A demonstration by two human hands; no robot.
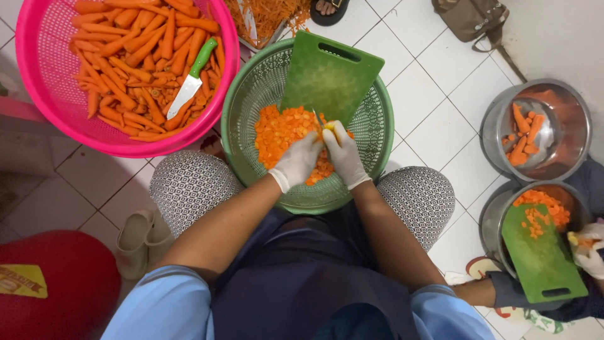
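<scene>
Gloved left hand [297, 162] and right hand [343, 154] close around a small carrot piece [327, 133] above diced carrot [280, 132] in the round green plastic basket [377, 126]; yellow rectangular label [22, 280] at 8 o'clock.

Yellow rectangular label [22, 281] on red round container [69, 271], bottom-left corner; print unreadable; partly cut off.

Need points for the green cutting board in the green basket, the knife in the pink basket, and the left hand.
green cutting board [330, 79], head view, middle of its flat face
knife [192, 82], head view, where blade meets green handle
left hand [297, 160], head view, back of the white glove
</scene>
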